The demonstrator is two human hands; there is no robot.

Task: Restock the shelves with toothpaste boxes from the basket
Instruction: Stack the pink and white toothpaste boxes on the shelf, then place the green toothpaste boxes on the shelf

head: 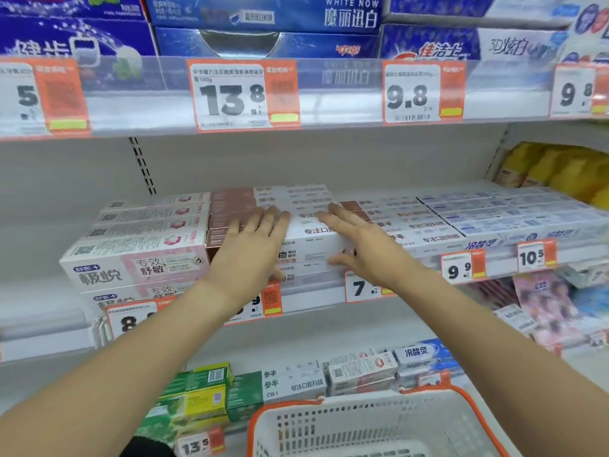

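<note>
Head view, sole camera: both hands lie flat, fingers straight, on the top toothpaste box (pixel 306 232) of the middle stack on the shelf (pixel 329 311); neither grip is closed on anything. Left hand (pixel 253 245) presses the box's brown left half, right hand (pixel 359 239) its white right half with the thumb at the front face, so the box sits directly under both palms. Its long axis runs left to right along the shelf edge. Judged, the coming move is a push rearward to square the stack. Below the stack, the basket (pixel 474 404) shows no boxes in its visible part.
</note>
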